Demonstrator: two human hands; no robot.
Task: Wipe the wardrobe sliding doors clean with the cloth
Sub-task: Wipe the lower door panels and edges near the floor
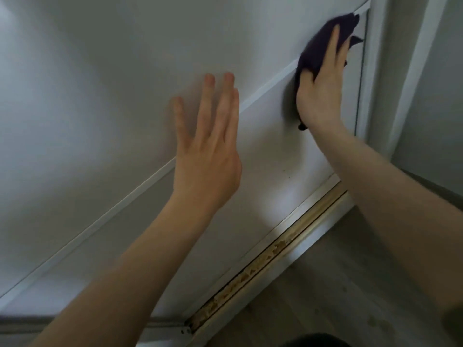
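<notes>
Flat fingers of the right hand [319, 91] press the dark cloth [323, 38] against the white wardrobe door [100, 96] in the upper right of the frame, near the door's edge; the thumb is lost under a fold. The left hand [208, 156], fingers straight and slightly spread, is at the panel mid-frame; contact is unclear. With no firm pinch, the cloth could slip free or snag on the raised strip [265, 88]. Blur smears the cloth's outline, and the door's upper part is cut off.
</notes>
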